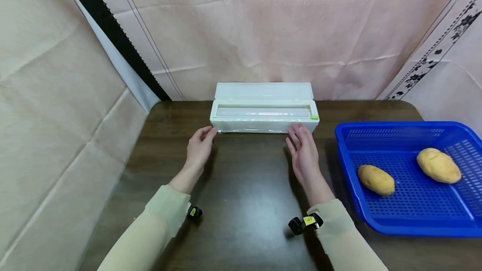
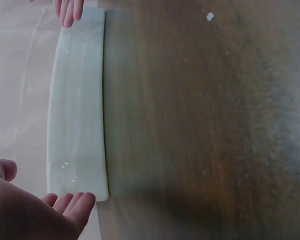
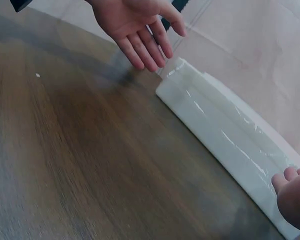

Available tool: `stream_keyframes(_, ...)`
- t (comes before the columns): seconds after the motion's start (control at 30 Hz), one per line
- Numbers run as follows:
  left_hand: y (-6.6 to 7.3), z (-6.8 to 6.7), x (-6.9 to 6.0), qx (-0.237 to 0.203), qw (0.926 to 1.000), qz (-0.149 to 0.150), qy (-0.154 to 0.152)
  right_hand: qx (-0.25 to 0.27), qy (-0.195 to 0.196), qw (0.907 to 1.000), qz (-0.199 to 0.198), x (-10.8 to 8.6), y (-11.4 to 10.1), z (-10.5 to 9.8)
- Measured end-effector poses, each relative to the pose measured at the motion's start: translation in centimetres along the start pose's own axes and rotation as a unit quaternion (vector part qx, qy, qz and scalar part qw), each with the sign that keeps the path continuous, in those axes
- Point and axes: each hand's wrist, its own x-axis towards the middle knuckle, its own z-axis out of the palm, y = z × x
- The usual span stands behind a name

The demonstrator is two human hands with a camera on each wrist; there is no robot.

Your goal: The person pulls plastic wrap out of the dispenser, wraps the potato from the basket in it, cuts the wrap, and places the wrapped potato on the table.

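Observation:
A white cling film dispenser box (image 1: pixel 241 87) stands at the table's back edge with its lid raised. Inside lies a roll of clear film (image 1: pixel 263 112), and some film hangs over the front wall (image 1: pixel 252 126). My left hand (image 1: pixel 198 147) is by the front left corner, its fingers fairly straight in the right wrist view. Near the right end, my right hand (image 1: pixel 304 156) has its fingertips at the front wall, fingers extended and slightly bent. Whether those fingertips touch the film I cannot tell. A small green slider (image 1: pixel 314 117) sits at the box's right end.
On the right, a blue plastic basket (image 1: pixel 410 230) holds two potatoes, a smaller one (image 1: pixel 376 180) and a larger one (image 1: pixel 438 165). Dark wooden table (image 1: pixel 241 204) lies beneath my arms. Pale cloth (image 1: pixel 263 32) hangs behind it. A tiny white scrap (image 2: pixel 210 16) lies on the wood.

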Motion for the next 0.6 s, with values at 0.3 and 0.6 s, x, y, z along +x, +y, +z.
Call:
stream_keyframes(0.3,-0.2,1.3,1.4,0.031,0.9995,0.0,0.012,-0.056,0.067,0.9962,-0.003,0.8,-0.1,-2.0)
stream_keyframes(0.6,-0.4,1.4,2.0,0.033,0.9992,-0.009,0.021,-0.103,0.094,0.9901,0.012,1.5,0.1,-3.0)
